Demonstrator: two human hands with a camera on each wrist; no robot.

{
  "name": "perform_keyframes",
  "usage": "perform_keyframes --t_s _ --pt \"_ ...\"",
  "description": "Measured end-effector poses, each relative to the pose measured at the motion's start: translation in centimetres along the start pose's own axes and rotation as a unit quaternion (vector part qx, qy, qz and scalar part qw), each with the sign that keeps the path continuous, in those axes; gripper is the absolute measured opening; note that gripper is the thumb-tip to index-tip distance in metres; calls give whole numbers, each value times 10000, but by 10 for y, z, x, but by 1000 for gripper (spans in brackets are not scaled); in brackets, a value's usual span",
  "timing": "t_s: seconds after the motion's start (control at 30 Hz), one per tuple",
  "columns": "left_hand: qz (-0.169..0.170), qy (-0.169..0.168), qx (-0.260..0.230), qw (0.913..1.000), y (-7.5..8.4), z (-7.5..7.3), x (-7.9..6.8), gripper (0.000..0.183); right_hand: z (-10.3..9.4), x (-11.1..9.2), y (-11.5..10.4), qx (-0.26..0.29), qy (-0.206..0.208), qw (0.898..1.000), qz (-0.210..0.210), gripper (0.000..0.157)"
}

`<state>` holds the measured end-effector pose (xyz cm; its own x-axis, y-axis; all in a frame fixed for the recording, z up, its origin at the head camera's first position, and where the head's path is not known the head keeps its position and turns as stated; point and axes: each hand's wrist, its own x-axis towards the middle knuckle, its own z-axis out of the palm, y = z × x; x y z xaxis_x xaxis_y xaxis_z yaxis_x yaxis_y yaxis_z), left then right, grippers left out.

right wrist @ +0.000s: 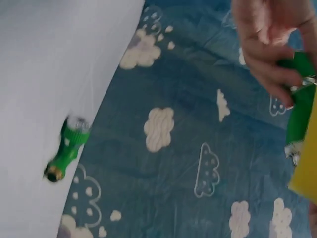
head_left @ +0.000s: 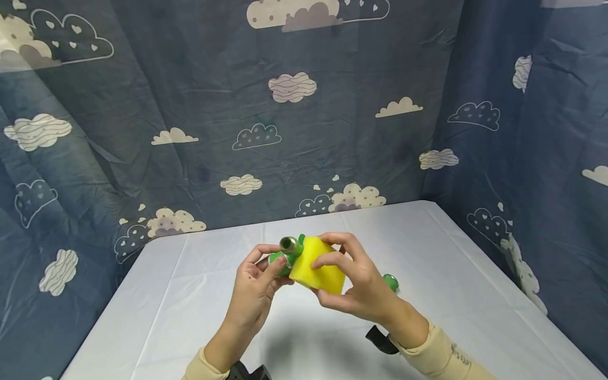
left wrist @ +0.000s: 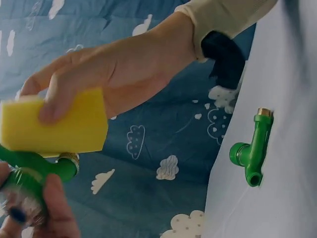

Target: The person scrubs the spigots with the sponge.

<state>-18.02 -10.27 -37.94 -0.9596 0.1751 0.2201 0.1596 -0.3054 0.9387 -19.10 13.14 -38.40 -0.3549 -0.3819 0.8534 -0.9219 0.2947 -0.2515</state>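
Observation:
My left hand (head_left: 254, 287) grips a green tap (head_left: 294, 250) with a threaded metal end; in the left wrist view its rounded handle end shows between the fingers. A thick yellow sponge (head_left: 307, 270) is pinched by my right hand (head_left: 368, 285), thumb below and fingers on top. The sponge lies against the tap and covers part of it in the head view. In the left wrist view the sponge (left wrist: 54, 126) sits just over the tap's green body (left wrist: 42, 166).
Another green fitting (head_left: 391, 282) lies on the white table (head_left: 199, 306), partly hidden behind my right hand. The left wrist view shows a green fitting (left wrist: 256, 148) with a brass end on the table. Dark blue cloud-print curtains (head_left: 214, 95) stand behind and at the sides.

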Motion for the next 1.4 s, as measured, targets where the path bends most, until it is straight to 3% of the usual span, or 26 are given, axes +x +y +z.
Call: perform_keyframes --t_s 0.13,0.27,0.4,0.47,0.53,0.67,0.8,1.03,1.17,1.27,1.4 --pt "-290 -541 709 9956 -4 2 -2 24 0 -1 4 -772 217 9964 -261 43" --pt "-451 -884 1000 9900 -3 -3 -1 27 -3 -3 13 -1078 380 9934 49 44" --pt "-804 -899 991 9877 -3 -5 4 27 -11 -3 17 -1203 556 9892 631 44" --pt "-995 -837 907 9874 -3 -6 6 28 -14 -3 17 -1184 556 9892 668 44" --pt "-1141 -813 829 9867 -3 -6 8 31 -15 -1 15 -1102 440 9919 446 45" --pt "-1172 -1147 910 9823 -1 -11 8 39 -13 1 10 -1029 -107 9944 -203 44" --pt "-1089 -1683 1157 9728 2 -18 8 42 -11 1 11 -1179 -405 9912 -452 43" --pt "-1181 -2229 1249 9596 8 -30 10 44 -14 -3 24 -1636 34 9865 67 41" --pt "-1160 -2231 1369 9581 8 -33 12 42 -16 -3 27 -1305 334 9905 279 43" --pt "-1300 -2106 1328 9597 7 -33 13 40 -15 -2 22 -1021 234 9943 -206 40" --pt "-1523 -2326 1109 9541 7 -32 13 42 -11 0 17 -1239 -181 9854 -1154 29"
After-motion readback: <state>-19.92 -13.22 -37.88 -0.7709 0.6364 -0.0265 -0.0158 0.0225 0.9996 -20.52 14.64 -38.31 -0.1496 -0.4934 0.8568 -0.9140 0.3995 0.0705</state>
